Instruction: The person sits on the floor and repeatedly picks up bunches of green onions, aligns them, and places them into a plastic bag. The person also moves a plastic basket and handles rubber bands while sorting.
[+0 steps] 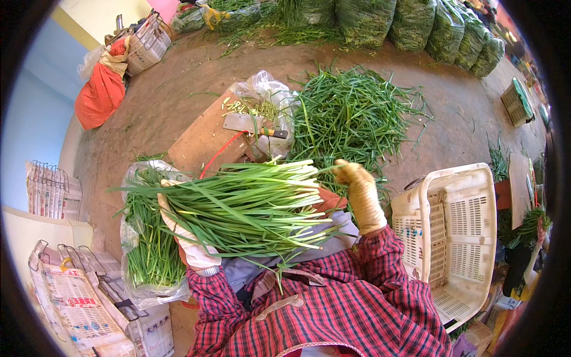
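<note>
A thick bunch of long green leaf vegetables, apparently garlic chives, lies across my lap with its pale cut ends to the right. My left hand, in a white glove, cradles the leafy left part from below and the side. In a tan knit glove, my right hand is just past the pale ends, its curled fingers on a thin green leaf. Beyond it is a loose heap of chives on the floor. A clear plastic bag of chives stands at my left.
Ahead, a cleaver rests on a wooden board beside trimmings in clear plastic. A white plastic crate stands at my right. Stacked crates are at lower left. Large filled bags line the back; a red sack leans far left.
</note>
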`<control>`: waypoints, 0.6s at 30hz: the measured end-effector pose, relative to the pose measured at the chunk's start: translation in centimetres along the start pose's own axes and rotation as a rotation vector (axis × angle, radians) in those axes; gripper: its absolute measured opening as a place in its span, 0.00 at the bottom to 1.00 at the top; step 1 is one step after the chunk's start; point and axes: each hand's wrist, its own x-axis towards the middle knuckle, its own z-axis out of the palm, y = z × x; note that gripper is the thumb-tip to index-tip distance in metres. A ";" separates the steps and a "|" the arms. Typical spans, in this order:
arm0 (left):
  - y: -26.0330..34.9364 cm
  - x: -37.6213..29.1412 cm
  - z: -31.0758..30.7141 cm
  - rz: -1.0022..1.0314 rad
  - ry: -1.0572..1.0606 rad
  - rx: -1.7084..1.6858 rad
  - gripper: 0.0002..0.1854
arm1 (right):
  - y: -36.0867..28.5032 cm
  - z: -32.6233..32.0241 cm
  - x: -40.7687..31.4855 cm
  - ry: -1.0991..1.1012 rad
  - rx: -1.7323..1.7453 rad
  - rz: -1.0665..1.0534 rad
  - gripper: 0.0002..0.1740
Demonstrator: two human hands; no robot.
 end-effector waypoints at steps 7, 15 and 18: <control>0.0 0.1 -0.1 -0.056 0.001 -0.204 0.13 | -0.1 1.3 -0.7 -0.523 -0.471 0.302 0.24; -0.1 -0.2 0.2 0.293 0.063 0.477 0.14 | -0.3 5.1 -1.6 -0.609 -0.654 0.091 0.17; 0.1 0.3 -0.2 0.317 0.130 0.563 0.12 | -0.1 3.8 -2.7 -0.460 -0.230 0.152 0.21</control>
